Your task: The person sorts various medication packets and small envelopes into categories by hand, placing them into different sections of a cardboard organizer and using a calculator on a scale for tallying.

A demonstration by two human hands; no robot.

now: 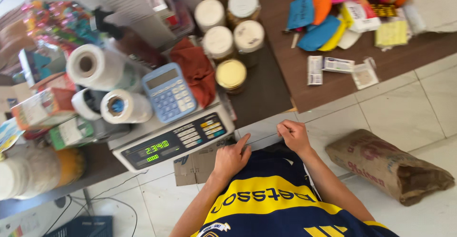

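left hand [232,158]: fingers curled loosely, index stretched toward scale [173,139] front corner, almost touching; grasping nothing visible
right hand [293,135]: right of scale, well off its edge; fingers [284,131] clenched inward, thumb against fingertips; cannot tell if pinching anything
shirt [271,203]: navy and yellow, below scale, under both wrists
scale: grey, on counter edge, green digits lit on front panel, keypad on panel's right part
calculator [168,92]: light blue, lying on scale platform, tilted
cloth [196,70]: rust red, just right of calculator, partly on scale's back edge
jars [231,25]: five, white and gold lids, behind scale to the right, clustered touching
rolls [102,82]: white bag rolls, left of scale, two big plus one smaller between, lying on sides
cardboard [197,163]: flat piece on floor tiles, just below scale, beside left hand
sack [388,165]: brown, printed, lying on floor, far right of scale
table [342,75]: brown, right of scale, beyond jars
packets [338,68]: small white, near table's front edge
pouches [316,20]: blue, orange, yellow, pink pile, back of table
crate [83,226]: dark blue, on floor, below-left of scale, cables near
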